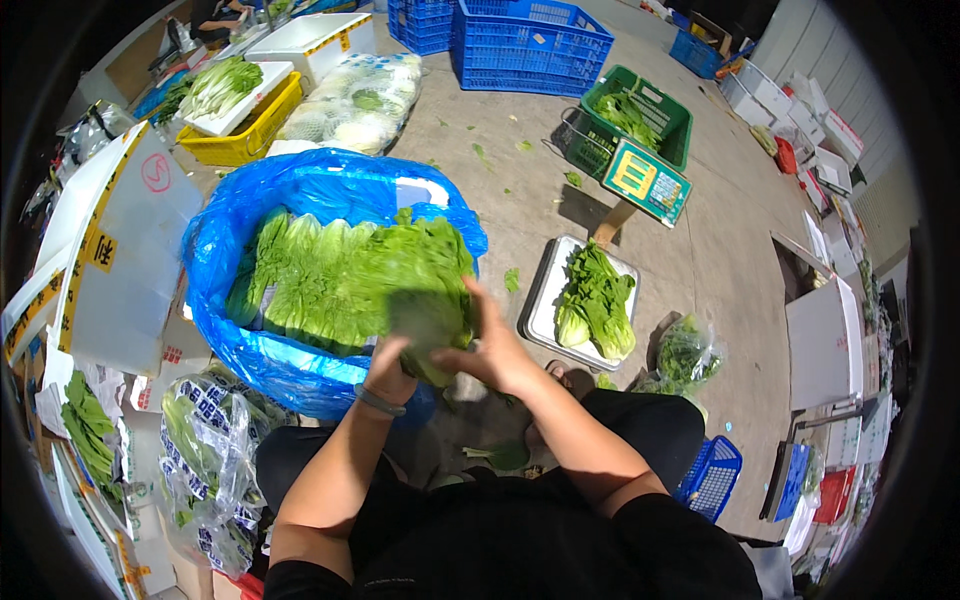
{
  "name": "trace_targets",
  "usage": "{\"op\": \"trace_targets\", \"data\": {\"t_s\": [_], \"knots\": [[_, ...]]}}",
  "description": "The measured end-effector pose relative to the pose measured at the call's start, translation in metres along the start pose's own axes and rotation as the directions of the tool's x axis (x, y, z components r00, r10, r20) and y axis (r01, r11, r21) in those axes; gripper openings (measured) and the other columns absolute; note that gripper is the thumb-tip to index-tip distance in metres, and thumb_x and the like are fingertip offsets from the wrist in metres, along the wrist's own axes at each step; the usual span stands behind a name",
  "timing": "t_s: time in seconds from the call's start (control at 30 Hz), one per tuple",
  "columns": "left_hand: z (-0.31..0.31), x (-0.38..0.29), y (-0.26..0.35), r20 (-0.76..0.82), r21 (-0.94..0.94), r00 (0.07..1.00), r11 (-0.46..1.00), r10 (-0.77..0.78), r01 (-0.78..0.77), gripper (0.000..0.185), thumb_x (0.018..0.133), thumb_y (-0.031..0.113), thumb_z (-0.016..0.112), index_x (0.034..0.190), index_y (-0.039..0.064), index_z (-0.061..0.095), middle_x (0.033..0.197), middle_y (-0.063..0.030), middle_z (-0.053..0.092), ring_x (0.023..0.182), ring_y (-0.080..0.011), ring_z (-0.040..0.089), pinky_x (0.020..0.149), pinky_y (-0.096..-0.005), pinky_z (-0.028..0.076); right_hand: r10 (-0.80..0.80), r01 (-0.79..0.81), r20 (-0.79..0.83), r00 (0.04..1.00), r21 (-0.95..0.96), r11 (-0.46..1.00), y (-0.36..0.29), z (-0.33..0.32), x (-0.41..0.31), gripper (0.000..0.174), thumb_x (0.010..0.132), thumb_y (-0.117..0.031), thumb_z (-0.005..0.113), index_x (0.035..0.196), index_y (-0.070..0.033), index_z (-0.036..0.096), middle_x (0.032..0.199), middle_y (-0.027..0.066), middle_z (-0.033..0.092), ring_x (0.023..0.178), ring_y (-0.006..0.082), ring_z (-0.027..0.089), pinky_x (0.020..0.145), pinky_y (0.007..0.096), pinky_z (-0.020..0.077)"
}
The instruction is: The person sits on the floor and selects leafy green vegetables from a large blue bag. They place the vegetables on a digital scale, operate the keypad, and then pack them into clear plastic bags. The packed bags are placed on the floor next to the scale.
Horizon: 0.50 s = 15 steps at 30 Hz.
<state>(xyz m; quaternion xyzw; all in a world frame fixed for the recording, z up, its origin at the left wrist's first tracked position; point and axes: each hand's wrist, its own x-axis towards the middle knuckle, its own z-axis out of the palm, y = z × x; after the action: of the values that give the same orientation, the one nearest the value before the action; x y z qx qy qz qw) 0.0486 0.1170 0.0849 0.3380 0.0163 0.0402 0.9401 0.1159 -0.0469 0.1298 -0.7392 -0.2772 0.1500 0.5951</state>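
Note:
Both hands are at the near right edge of a box lined with a blue plastic bag [274,367], around a motion-blurred head of leafy lettuce [420,300]. My left hand [391,375] holds its lower left side; my right hand [491,349] is at its right side with fingers spread, and whether it presses on the leaves is unclear. Rows of green lettuce [315,277] lie inside the lined box. To the right, more lettuce [596,304] rests on the metal pan [540,315] of a scale, whose green and yellow display panel [647,182] stands behind it.
Behind the scale stands a green crate [675,124] with leaves inside; blue crates [532,52] are farther back. A white foam box [135,247] and bagged greens [210,465] flank the left. Another bag of greens [686,356] and a blue basket [709,476] are at right.

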Motion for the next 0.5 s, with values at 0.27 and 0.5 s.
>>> {"op": "trace_targets", "data": {"t_s": [0.27,0.5], "knots": [[0.004,-0.003,0.009,0.0,0.176,0.997,0.982,0.076,-0.075,0.07,0.089,0.047,0.057,0.14,0.004,0.038,0.137,-0.0088,0.047,0.114,-0.0195,0.051,0.094,-0.0359,0.045,0.15,-0.124,0.001,0.989,0.57,0.812,0.022,0.011,-0.006,0.08,0.071,-0.014,0.08,0.138,-0.008,0.037,0.13,0.0146,0.052,0.117,0.0255,0.054,0.097,0.0403,0.0459],[0.012,0.009,0.006,-0.203,-0.036,0.974,0.995,-0.096,0.091,0.077,0.091,0.067,0.043,0.141,0.009,0.041,0.134,-0.01,0.052,0.116,-0.0288,0.053,0.098,-0.044,0.044,0.119,-0.35,0.329,0.937,0.881,0.32,0.036,-0.004,-0.023,0.072,0.078,-0.01,0.069,0.142,-0.006,0.037,0.128,0.0124,0.056,0.118,0.0275,0.055,0.1,0.0425,0.0453]]}}
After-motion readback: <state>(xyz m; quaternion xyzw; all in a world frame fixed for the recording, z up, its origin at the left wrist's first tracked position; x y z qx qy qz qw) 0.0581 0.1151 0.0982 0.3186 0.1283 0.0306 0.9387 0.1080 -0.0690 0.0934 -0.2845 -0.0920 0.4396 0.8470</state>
